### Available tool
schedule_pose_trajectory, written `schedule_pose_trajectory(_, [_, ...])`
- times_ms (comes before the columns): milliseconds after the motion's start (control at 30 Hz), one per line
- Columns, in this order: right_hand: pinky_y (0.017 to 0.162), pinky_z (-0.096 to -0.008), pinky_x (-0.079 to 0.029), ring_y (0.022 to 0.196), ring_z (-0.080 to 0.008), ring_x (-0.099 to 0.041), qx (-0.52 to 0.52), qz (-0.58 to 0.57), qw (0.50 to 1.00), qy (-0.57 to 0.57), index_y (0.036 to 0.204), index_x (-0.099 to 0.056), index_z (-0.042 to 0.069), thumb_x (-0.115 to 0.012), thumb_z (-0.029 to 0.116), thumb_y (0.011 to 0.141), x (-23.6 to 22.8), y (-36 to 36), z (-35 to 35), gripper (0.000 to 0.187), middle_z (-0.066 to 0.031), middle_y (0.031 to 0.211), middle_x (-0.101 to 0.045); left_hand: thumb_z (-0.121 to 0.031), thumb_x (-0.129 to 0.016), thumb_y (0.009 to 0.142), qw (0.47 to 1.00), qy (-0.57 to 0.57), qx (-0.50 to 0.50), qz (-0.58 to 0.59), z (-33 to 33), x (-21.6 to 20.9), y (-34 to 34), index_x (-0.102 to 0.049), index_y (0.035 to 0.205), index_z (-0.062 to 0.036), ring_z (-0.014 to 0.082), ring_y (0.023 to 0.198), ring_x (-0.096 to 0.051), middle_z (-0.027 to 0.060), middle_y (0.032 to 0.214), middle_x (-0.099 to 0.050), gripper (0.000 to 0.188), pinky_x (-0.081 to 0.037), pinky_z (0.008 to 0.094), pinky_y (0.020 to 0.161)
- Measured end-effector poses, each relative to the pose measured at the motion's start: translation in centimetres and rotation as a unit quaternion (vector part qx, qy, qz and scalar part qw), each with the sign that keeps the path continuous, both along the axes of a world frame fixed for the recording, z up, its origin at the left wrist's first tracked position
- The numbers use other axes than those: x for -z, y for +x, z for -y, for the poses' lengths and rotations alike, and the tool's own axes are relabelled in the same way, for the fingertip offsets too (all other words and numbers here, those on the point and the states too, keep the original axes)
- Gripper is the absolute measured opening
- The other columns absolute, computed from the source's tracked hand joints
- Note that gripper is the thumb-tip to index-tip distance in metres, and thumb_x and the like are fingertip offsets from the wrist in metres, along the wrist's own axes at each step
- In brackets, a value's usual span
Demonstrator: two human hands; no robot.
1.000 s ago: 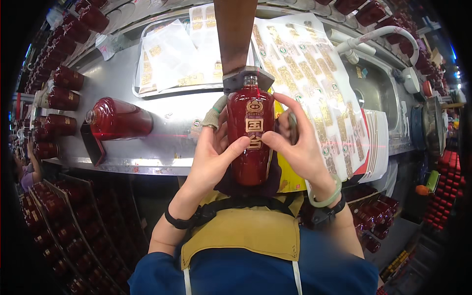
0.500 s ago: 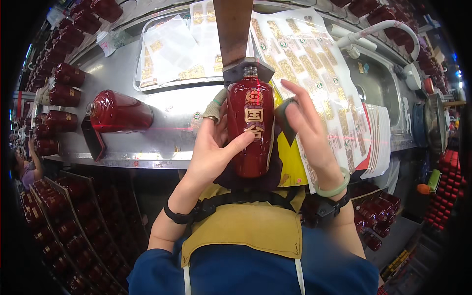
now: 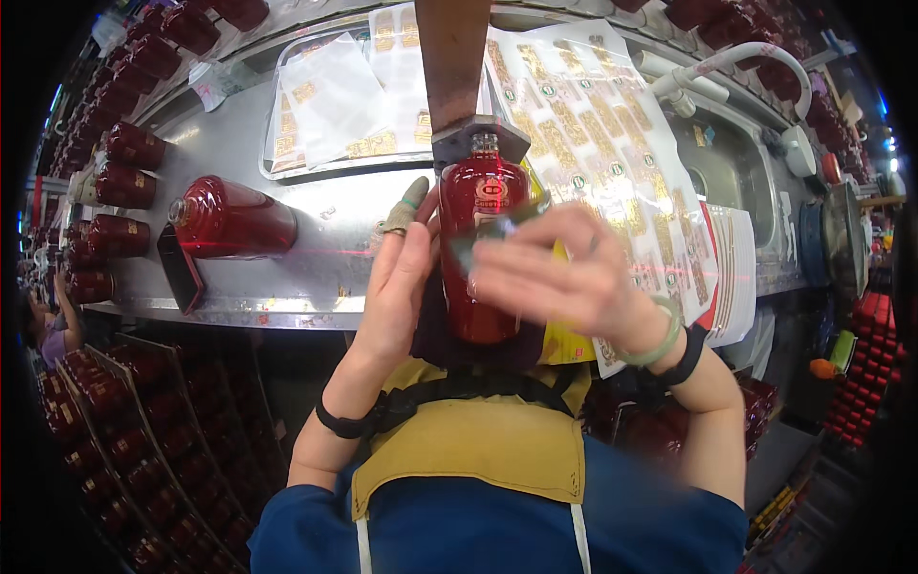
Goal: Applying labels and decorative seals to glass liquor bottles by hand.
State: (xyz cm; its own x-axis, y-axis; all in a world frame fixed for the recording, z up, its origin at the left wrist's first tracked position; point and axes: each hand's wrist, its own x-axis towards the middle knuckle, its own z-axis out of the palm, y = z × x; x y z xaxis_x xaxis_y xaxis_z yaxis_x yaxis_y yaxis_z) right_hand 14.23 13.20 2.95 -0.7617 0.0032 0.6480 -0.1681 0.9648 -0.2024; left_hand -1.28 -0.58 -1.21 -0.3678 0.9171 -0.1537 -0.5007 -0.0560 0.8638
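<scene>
A glossy dark red bottle [image 3: 475, 191] with gold marks lies before me, its clear glass neck toward a dark metal holder [image 3: 516, 137]. Across its middle passes my right hand [image 3: 579, 282], blurred by motion, its fingers closed on a dark green flat piece [image 3: 499, 228]. That piece covers most of the gold marks. Along the bottle's left side rests my left hand [image 3: 394, 273], its fingers stretched out and one wearing a knitted finger sleeve [image 3: 406, 208]. Whether the left fingers press on the glass I cannot tell.
Another red bottle [image 3: 234, 218] lies left on a dark stand [image 3: 186, 273]. Behind are a metal tray [image 3: 271, 165] and sheets of gold stickers [image 3: 602, 120]. A sink [image 3: 736, 143] with a white tap [image 3: 755, 50] is at right. Several red bottles line the left shelves.
My right hand has swung left from beside the bottle onto its front with the dark green piece. My left thumb has lifted off the bottle's front, and the left fingers have straightened.
</scene>
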Motion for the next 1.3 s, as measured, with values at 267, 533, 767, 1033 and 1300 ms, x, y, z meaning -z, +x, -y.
schedule_pose_trajectory(267, [0.073, -0.0365, -0.046, 0.079, -0.0229, -0.059, 0.100, -0.019, 0.995, -0.010, 0.102, -0.068, 0.011, -0.072, 0.013, 0.078, -1.4, -4.8, -6.1, 0.025, -0.0030, 0.088, -0.066, -0.052, -0.031, 0.107, 0.999, -0.021, -0.009, -0.025, 0.1, -0.5, -1.0, -0.019, 0.156, 0.0025, 0.0329, 0.147, -0.031, 0.0229, 0.159, -0.027, 0.075, -0.022, 0.0441, 0.122])
schedule_pose_trajectory(533, [0.073, -0.0323, -0.051, 0.076, -0.0158, -0.060, -0.190, 0.025, 0.981, 0.026, 0.107, -0.069, 0.018, -0.073, 0.010, 0.077, 0.9, 1.2, -0.7, 0.032, 0.0035, 0.097, -0.065, -0.059, -0.022, 0.106, 0.998, -0.037, 0.000, -0.043, 0.2, -0.2, -1.0, -0.022, 0.156, 0.0002, 0.0338, 0.146, -0.033, 0.0219, 0.157, -0.032, 0.077, -0.023, 0.0453, 0.122])
schedule_pose_trajectory(767, [0.077, -0.0337, -0.052, 0.083, -0.0238, -0.065, 0.257, -0.165, 0.920, -0.244, 0.117, -0.060, 0.001, -0.067, -0.002, 0.090, 1.2, -0.3, -4.9, 0.028, -0.0110, 0.097, -0.067, -0.084, -0.032, 0.088, 0.737, 0.096, 0.030, -0.669, -0.9, -0.7, -2.2, -0.071, 0.127, -0.0121, 0.0460, 0.141, -0.034, 0.0277, 0.157, -0.031, 0.091, -0.032, 0.0551, 0.113])
schedule_pose_trajectory(1033, [0.079, -0.0321, -0.047, 0.086, -0.0212, -0.057, 0.245, 0.031, 0.860, -0.446, 0.113, -0.054, 0.002, -0.067, 0.014, 0.091, 2.4, 4.2, -0.4, 0.028, -0.0107, 0.100, -0.057, -0.080, -0.039, 0.089, 0.774, 0.094, 0.070, -0.622, -4.2, 0.3, -4.4, -0.064, 0.131, -0.0035, 0.0368, 0.118, -0.056, 0.0191, 0.135, -0.053, 0.090, -0.044, 0.0473, 0.099])
schedule_pose_trajectory(1300, [0.060, -0.0374, -0.046, 0.059, -0.0256, -0.054, 0.478, 0.175, 0.798, -0.324, 0.074, -0.060, 0.000, -0.080, 0.035, 0.083, 5.2, 14.2, -18.1, 0.041, -0.0120, 0.066, -0.060, -0.074, -0.026, 0.097, 0.803, -0.008, -0.058, -0.593, -1.2, 1.3, -3.6, -0.050, 0.144, -0.0007, 0.0343, 0.137, -0.041, 0.0186, 0.155, -0.037, 0.091, -0.033, 0.0449, 0.113])
